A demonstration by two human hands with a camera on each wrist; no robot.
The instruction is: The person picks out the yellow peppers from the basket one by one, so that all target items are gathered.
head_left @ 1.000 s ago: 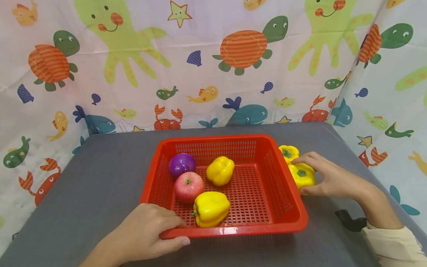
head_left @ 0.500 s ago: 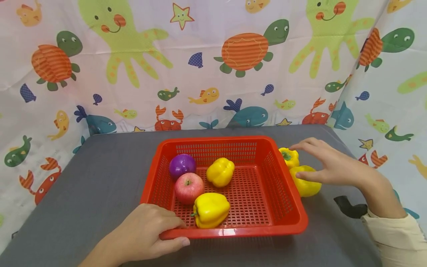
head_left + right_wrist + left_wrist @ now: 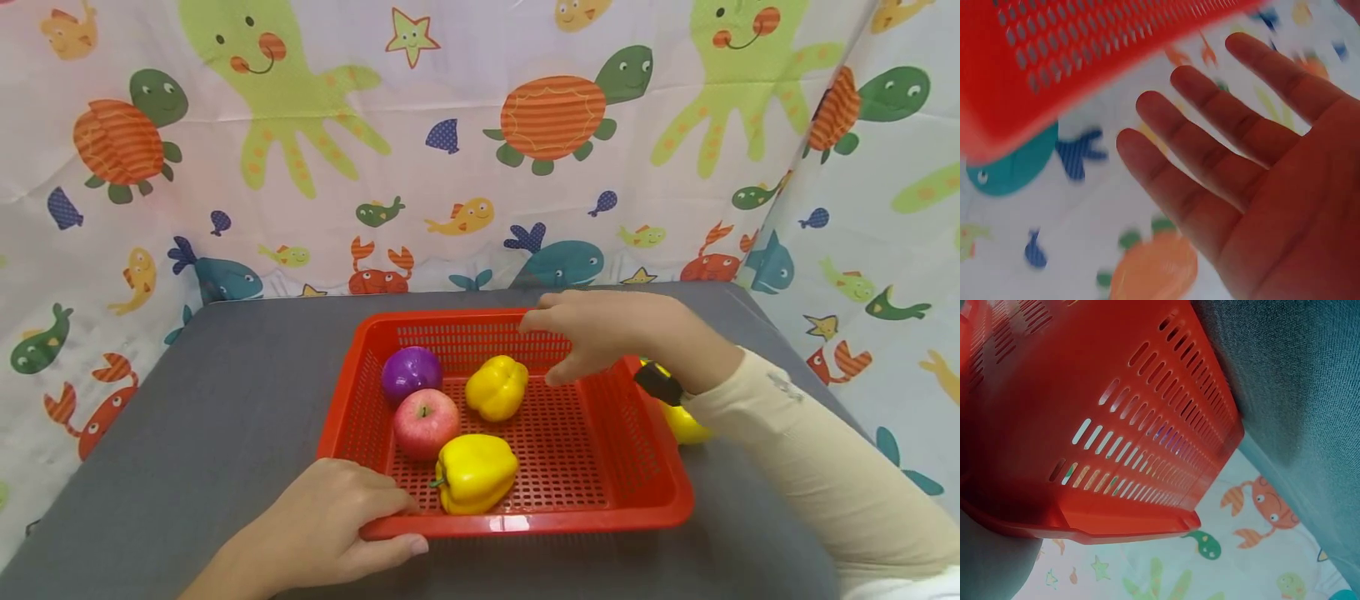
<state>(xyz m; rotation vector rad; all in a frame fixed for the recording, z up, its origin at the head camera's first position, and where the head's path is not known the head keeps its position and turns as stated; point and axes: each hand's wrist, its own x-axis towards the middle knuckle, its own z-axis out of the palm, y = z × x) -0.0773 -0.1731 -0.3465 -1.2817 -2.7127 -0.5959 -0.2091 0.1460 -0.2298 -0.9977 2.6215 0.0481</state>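
My left hand [image 3: 330, 517] grips the front left rim of a red plastic basket [image 3: 525, 523], fingers inside and thumb outside. In the left wrist view the slotted basket wall [image 3: 1147, 412] fills much of the frame. Over the basket's back right part hovers my right hand [image 3: 600, 329], fingers spread and holding nothing. The right wrist view shows its open palm [image 3: 1297, 206]. Inside the basket lie a yellow bell pepper [image 3: 497, 388], another yellow bell pepper [image 3: 476, 475] near the front, a red apple [image 3: 426, 425] and a glossy purple round thing [image 3: 411, 375].
Outside the basket's right wall, yellow bell peppers [image 3: 686, 425] are partly hidden behind my right forearm. A black strap piece [image 3: 658, 384] sits at that wrist. The grey cloth-covered table [image 3: 225, 400] meets a sea-animal curtain [image 3: 465, 125] at the back and sides.
My right hand has left the yellow bell peppers beside the basket and swung left over it, with nothing in it. The left hand stays on the rim.
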